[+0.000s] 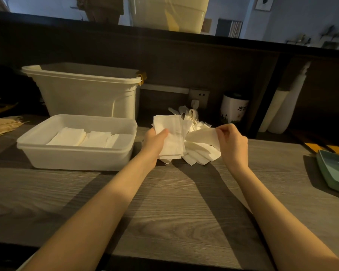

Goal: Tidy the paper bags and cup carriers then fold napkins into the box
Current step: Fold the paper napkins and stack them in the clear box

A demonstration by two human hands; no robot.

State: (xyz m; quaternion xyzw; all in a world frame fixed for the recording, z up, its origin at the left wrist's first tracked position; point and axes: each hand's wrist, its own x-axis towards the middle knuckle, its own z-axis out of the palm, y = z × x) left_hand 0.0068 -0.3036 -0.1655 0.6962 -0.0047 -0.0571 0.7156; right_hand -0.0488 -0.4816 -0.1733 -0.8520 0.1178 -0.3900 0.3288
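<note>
My left hand (155,140) grips a stack of folded white napkins (171,132), held upright above the wooden counter. My right hand (232,142) pinches the edge of a single napkin (202,136) that curves over a loose pile of napkins (200,153) lying on the counter. To the left stands a shallow white plastic box (76,153) with several folded napkins (82,138) laid flat inside. White paper bags with handles (190,114) lean behind the pile.
A tall white bin (86,92) stands behind the box. A bundle of wooden sticks (2,125) lies at far left. A white canister (234,108), rolled white sleeves (282,110) and a green tray (335,171) sit to the right.
</note>
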